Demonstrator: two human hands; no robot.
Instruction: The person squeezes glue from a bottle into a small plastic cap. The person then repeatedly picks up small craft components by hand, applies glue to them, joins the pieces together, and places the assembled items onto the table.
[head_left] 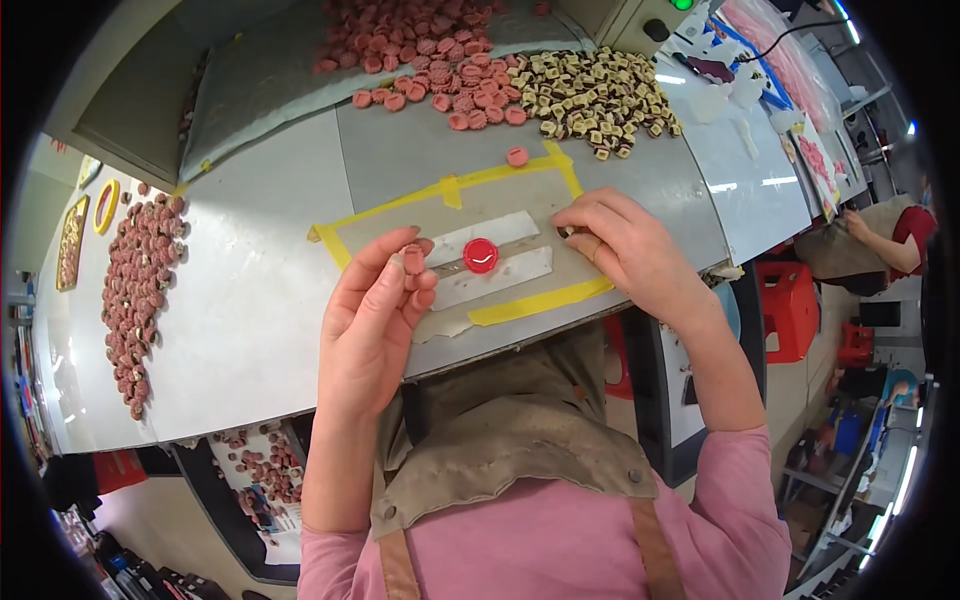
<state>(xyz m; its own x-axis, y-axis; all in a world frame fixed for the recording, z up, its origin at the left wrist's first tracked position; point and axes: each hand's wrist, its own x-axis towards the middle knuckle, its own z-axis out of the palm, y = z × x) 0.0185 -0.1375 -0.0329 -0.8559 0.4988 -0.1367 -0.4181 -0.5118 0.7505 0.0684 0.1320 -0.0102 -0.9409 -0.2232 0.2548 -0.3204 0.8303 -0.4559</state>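
My left hand [375,305] pinches a small pink round piece [414,260] between thumb and fingers, above the table's front part. To the right, the fingers of my right hand [615,245] are closed on a small dark piece [566,232] that is mostly covered by the fingertips. Between the hands lies a round red disc [481,256] with a white curved mark. It sits between two white strips [500,283] on a grey mat [400,220] edged with yellow tape. A single pink piece [517,156] rests just beyond the mat.
Pink pieces [470,85] heap at the back, beside a pile of small cream-and-dark square pieces [595,95]. Reddish pieces [143,290] spread at the left near a yellow tape roll [107,206]. A machine housing [625,25] stands behind. Another person [880,240] works at far right.
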